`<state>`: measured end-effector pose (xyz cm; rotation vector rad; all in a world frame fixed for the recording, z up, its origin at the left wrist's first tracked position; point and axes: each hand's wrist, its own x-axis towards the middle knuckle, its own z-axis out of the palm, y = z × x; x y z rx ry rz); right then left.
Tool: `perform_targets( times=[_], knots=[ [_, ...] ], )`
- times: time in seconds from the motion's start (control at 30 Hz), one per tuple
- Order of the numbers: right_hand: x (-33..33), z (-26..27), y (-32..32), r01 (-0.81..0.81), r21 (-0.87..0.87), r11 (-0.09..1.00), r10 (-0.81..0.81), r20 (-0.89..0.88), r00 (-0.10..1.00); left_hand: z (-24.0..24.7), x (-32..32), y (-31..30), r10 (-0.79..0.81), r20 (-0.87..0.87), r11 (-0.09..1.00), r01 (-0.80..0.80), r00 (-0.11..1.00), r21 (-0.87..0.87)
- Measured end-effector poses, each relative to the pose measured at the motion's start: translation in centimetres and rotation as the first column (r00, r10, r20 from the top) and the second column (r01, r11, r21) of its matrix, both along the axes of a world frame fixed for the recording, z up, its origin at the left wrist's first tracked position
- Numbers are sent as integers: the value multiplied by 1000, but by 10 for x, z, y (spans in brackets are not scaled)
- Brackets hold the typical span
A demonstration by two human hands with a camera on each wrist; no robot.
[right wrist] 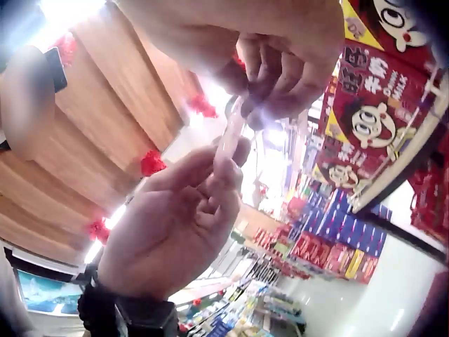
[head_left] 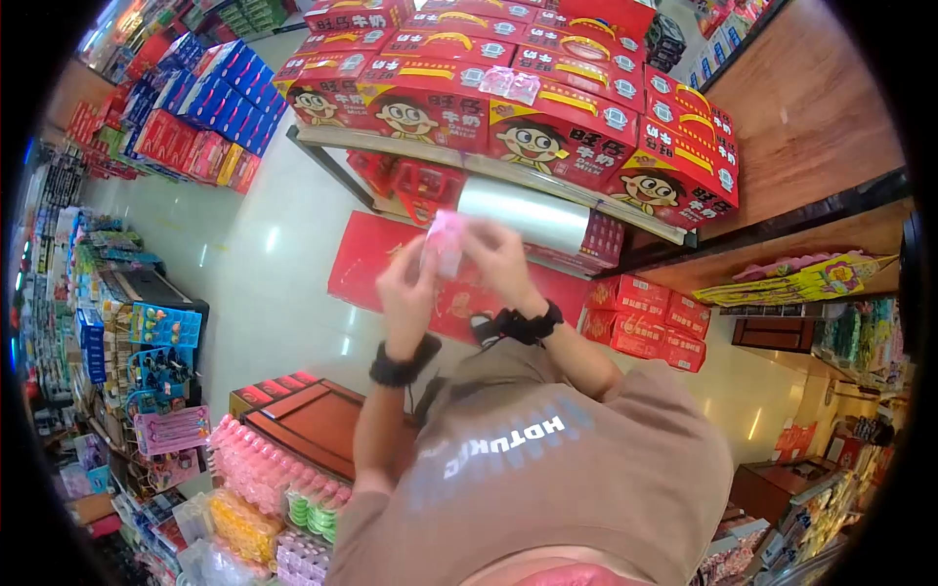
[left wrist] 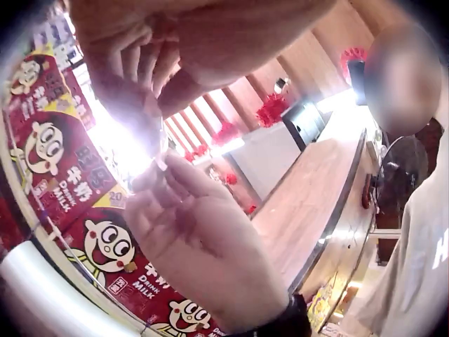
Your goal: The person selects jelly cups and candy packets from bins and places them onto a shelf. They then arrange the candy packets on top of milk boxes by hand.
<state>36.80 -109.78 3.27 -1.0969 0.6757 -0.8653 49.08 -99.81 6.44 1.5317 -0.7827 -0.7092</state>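
Both hands hold a small pink packet (head_left: 446, 240) in front of the body, above the floor. My left hand (head_left: 408, 291) pinches its left side between thumb and fingers. From the other side my right hand (head_left: 500, 266) pinches its upper right edge. Edge-on in the right wrist view, the packet (right wrist: 231, 133) looks thin and pale pink, with the left hand (right wrist: 172, 221) below and the right hand (right wrist: 280, 63) above. Glare hides most of it in the left wrist view. More pink packets (head_left: 510, 84) lie on the stacked red milk cartons (head_left: 430, 115).
The cartons fill a shelf (head_left: 391, 144) ahead, with a white roll (head_left: 523, 213) beneath. Red boxes (head_left: 650, 322) stand on the floor to the right. A brown wooden box (head_left: 313, 425) and pink bottled goods (head_left: 256, 464) are near my left side. Blue boxes (head_left: 230, 98) are stacked farther left.
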Motion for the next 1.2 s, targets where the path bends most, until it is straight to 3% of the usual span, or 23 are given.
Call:
perform_targets(
  times=[0.07,0.17,0.2,0.3,0.4,0.43,0.53,0.57,0.67,0.8,0.83,0.93,0.97,1.07,1.1,1.13,1.2],
  knots=[
    [5,7,-32,144,-51,988,-140,75,987,1,7,-50,-55,-2,994,54,999,-99],
    [19,10,-85,243,-402,883,-255,26,967,-6,19,-125,-96,1,969,93,995,-227],
    [23,10,-102,221,-513,829,-270,-22,963,-15,27,-150,-117,14,951,116,993,-288],
    [32,12,-151,129,-761,636,-363,-147,920,-11,45,-206,-185,-5,953,178,983,-246],
    [47,6,-199,144,-765,628,-392,-151,908,-18,68,-264,-127,214,951,180,968,-251],
    [49,5,-215,125,-838,532,-452,-156,878,-16,75,-279,-105,336,976,163,936,-148],
    [54,5,-246,107,-937,332,-591,-118,798,-13,84,-312,-57,557,992,111,828,-63],
    [52,3,-251,72,-951,302,-621,-139,771,-16,85,-317,-97,529,995,94,843,33],
    [45,-27,-269,4,-974,227,-667,-152,729,-36,97,-331,-178,634,983,104,752,152],
    [49,-27,-258,-98,-979,180,-689,-196,698,-42,97,-328,-74,804,989,147,590,-17],
    [53,-28,-258,-120,-973,195,-706,-224,672,-35,93,-324,-121,776,991,118,620,60],
    [58,-32,-264,-123,-978,168,-732,-207,649,-42,96,-328,-44,818,994,103,573,-19],
    [59,-36,-264,-113,-982,154,-735,-190,651,-46,99,-330,-2,807,992,104,591,-73],
    [60,-31,-262,-118,-978,173,-730,-208,652,-46,94,-314,70,561,981,46,825,-190],
    [60,-30,-263,-121,-978,172,-724,-209,657,-51,96,-299,80,630,975,71,772,-212],
    [60,-29,-262,-118,-978,172,-736,-207,645,-57,89,-279,27,412,978,63,911,-201],
    [60,-26,-259,-124,-978,168,-744,-208,635,-62,75,-218,31,519,969,101,854,-224]
  ],
)
